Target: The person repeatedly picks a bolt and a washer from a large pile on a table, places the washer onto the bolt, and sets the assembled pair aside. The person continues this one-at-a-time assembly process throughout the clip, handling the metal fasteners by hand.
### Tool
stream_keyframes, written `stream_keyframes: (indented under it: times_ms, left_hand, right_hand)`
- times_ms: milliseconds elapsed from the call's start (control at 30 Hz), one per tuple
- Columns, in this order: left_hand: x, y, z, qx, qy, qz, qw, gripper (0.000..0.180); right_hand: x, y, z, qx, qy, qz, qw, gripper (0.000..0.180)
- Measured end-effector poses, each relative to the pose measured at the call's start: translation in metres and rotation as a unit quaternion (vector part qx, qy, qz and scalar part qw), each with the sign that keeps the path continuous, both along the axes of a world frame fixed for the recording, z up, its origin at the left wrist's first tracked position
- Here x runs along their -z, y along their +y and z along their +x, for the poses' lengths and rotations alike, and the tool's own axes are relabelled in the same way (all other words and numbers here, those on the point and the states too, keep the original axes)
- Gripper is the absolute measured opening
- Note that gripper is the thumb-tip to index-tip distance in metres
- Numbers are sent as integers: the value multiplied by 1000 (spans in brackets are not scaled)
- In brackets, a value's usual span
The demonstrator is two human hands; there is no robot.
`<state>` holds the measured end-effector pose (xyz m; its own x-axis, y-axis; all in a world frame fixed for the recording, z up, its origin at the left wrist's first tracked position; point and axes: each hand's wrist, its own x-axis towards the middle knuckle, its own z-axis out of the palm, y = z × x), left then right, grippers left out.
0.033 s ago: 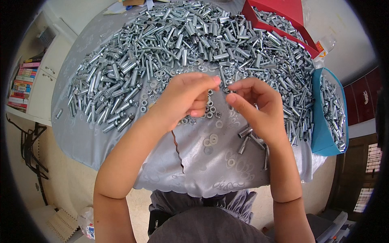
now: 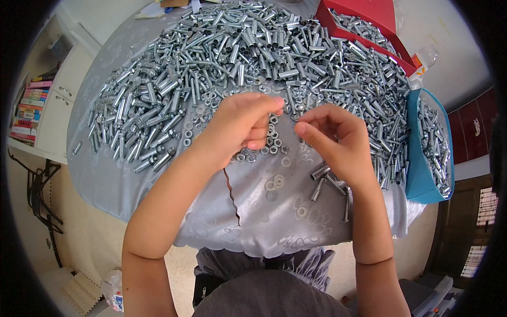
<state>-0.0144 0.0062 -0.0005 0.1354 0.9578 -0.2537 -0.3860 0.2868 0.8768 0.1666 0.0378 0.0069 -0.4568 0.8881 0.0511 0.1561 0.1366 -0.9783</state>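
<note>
My left hand [image 2: 238, 127] is curled over the near side of the metal heap, its thumb pressed to the index finger. Facing it, my right hand [image 2: 340, 138] pinches thumb against index finger, a short gap away from the left fingertips. Whatever sits in either pinch is too small or hidden to make out. Between and below the hands lie hex nuts [image 2: 273, 141] and flat washers [image 2: 278, 181]. Beneath my right hand are a few metal sleeves and bolts [image 2: 318, 188], partly covered by it. Behind spreads a big heap of silvery sleeves and bolts [image 2: 240, 74].
A grey patterned cloth [image 2: 259, 222] covers the round table. At the right edge stands a blue box [image 2: 415, 158] of bolts; behind it, a red box [image 2: 377, 13] holds more metal parts. A plastic bottle [image 2: 425, 57] is beside the red box. Shelved books [image 2: 30, 113] are far left.
My left fingertips have shifted slightly left, widening the gap to the right hand. The right hand has barely moved, and the heap looks the same.
</note>
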Motion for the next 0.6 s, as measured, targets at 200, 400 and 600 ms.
stream_keyframes:
  times_ms: [200,400,600]
  left_hand:
    - [6,4,-2,-39,-13,-25,999,21]
    - [6,4,-1,-33,18,-15,999,20]
    - [8,3,-1,-26,18,-12,999,18]
  right_hand:
    - [9,6,6,-109,-212,277,931,17]
    - [16,6,6,-124,-236,329,906,18]
    - [13,9,4,-77,-174,351,917,17]
